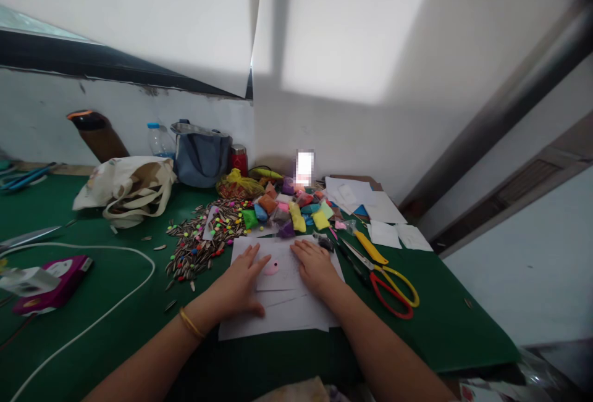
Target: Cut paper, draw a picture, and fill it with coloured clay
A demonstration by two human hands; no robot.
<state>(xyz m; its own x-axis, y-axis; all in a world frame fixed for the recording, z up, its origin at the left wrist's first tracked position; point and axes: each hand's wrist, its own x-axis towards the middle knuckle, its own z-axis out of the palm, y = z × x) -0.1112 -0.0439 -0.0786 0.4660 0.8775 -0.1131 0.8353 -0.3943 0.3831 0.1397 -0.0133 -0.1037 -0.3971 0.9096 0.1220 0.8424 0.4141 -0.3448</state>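
While both hands rest palm-down over the white paper [296,322], the pink piece [270,270] lies on it between them, near the top, with a dark dot on its upper right. The left hand [245,281] has its grip spread wide, thumb well apart from the fingers, and it appears to hold nothing. Its fingertips come just beside the pink piece. The right hand [315,266] lies on the other side with its fingers stretched out and its grip likewise apart, clamped on nothing that shows.

The paper lies on the green desk [445,322] and looks like more than one layer; below the pink piece a line shows, and I cannot tell whether it is an edge or a fold. Paper like this should be light, limp and quick to slide or crease, so it is best steadied with flat fingers near its sides, or taken by a bare corner. The pink piece looks small and light, perhaps soft clay; if so, it would dent under a hard pinch and is better touched at its rim, away from the dot.

Clay packets [297,217] lie beyond the hands, seeds [199,254] to the left, scissors [378,267] to the right.
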